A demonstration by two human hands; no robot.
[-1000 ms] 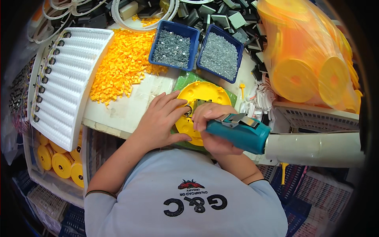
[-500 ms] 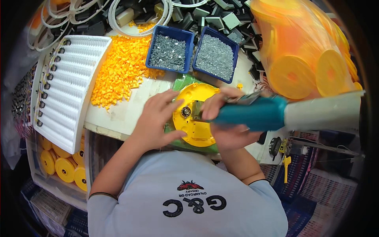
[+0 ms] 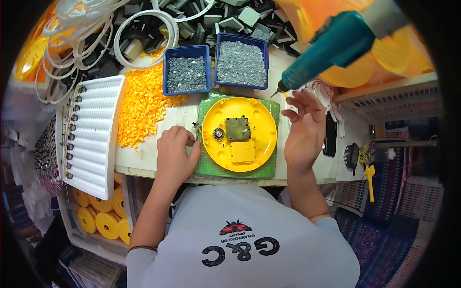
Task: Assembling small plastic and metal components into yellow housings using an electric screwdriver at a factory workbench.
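Note:
A round yellow plastic disc (image 3: 249, 152) with a small grey-green module (image 3: 237, 128) at its middle lies on a green mat (image 3: 272, 111) in front of me. My left hand (image 3: 175, 153) rests curled at the disc's left rim, fingertips touching its edge. My right hand (image 3: 304, 130) is to the right of the disc, fingers spread, holding nothing. A teal electric screwdriver (image 3: 329, 48) hangs above and to the right of the disc, tip pointing down-left, just above my right fingertips and free of the hand.
Two blue bins of small metal screws (image 3: 187, 73) (image 3: 241, 63) stand behind the mat. A heap of small orange parts (image 3: 141, 103) lies left, beside a white ribbed tray (image 3: 93, 134). Black parts and white rings are at the back, yellow discs (image 3: 101, 218) lower left.
My right hand has let go of the screwdriver, which has swung up and to the right. The disc's middle is now uncovered, and my left hand has slid to its left rim.

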